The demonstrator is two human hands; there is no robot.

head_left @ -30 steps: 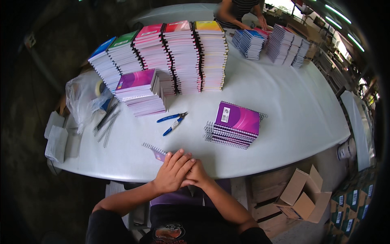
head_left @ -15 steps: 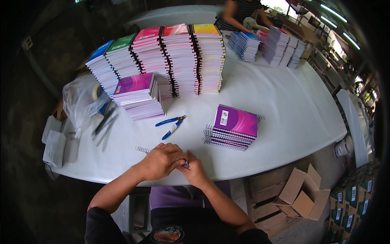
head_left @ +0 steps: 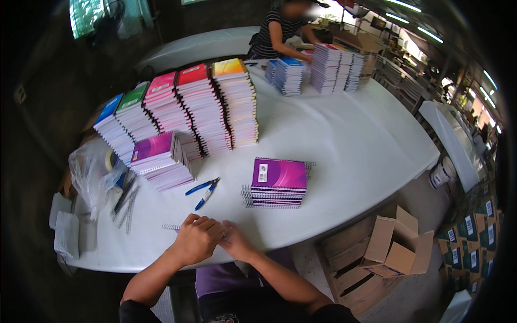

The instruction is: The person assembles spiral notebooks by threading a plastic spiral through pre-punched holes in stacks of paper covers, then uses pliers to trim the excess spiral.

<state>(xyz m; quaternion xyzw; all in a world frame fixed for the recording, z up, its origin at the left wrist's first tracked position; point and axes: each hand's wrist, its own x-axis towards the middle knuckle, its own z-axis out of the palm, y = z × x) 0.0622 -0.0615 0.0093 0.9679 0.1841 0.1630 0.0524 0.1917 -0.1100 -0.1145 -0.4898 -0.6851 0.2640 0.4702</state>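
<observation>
White table (head_left: 344, 142), near edge: a wire coil (head_left: 170, 226) pokes past the left hand (head_left: 196, 238), fingers curled; whether it or the right hand (head_left: 236, 242) clamps anything, I cannot tell.

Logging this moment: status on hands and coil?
Left hand over spiral coil, grip hidden. Right hand close beside, grip unclear. Blue-handled pliers beyond, apart from both.

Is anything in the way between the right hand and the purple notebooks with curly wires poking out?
Nothing I can see: only white tabletop lies between the right hand and the pile of purple notebooks. The blue pliers lie farther left, and the wire coil pokes out left of the left hand.
</observation>
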